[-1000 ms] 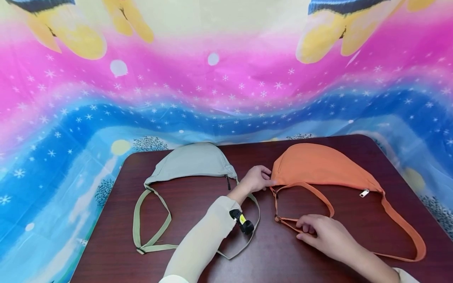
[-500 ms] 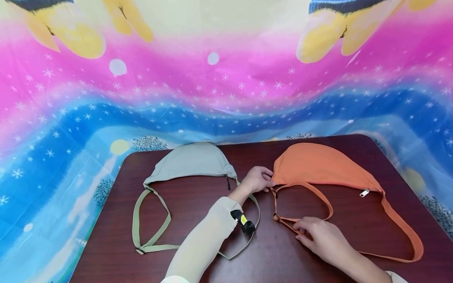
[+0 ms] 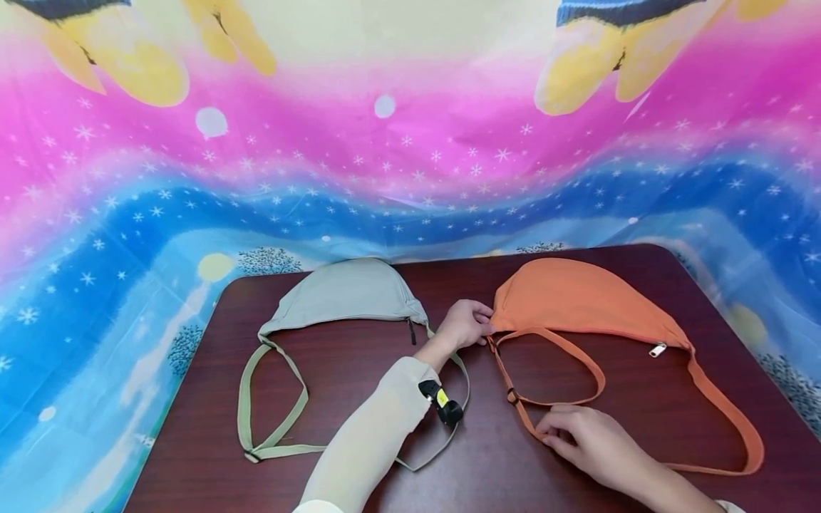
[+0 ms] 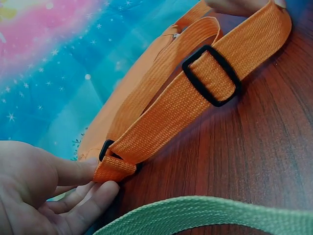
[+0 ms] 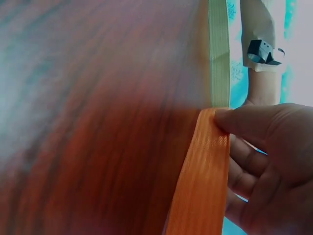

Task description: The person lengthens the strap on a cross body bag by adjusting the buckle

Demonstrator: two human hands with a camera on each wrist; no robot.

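Observation:
An orange waist bag (image 3: pixel 577 299) lies on the right of the table, its strap looped in front. My left hand (image 3: pixel 463 324) pinches the bag's left corner, where the strap end passes through a small black ring (image 4: pixel 105 150). Between thumb and fingers, my right hand (image 3: pixel 586 436) holds the orange strap (image 5: pixel 203 176) below the black slide buckle (image 4: pixel 212 76). From the corner the strap runs past this buckle to the right hand. A second loop of strap curves beside it. The bag's zipper pull (image 3: pixel 658 350) hangs near its right end.
A grey-green waist bag (image 3: pixel 349 291) lies on the left of the dark red wooden table (image 3: pixel 256 292). Its green strap (image 3: pixel 246 399) spreads toward the front, partly under the left forearm. A patterned cloth (image 3: pixel 410 157) hangs behind the table.
The strap between the left corner and my right hand has straightened and turned its flat side up, its slide buckle shifting right. My right hand has moved slightly toward the front; the left stays put.

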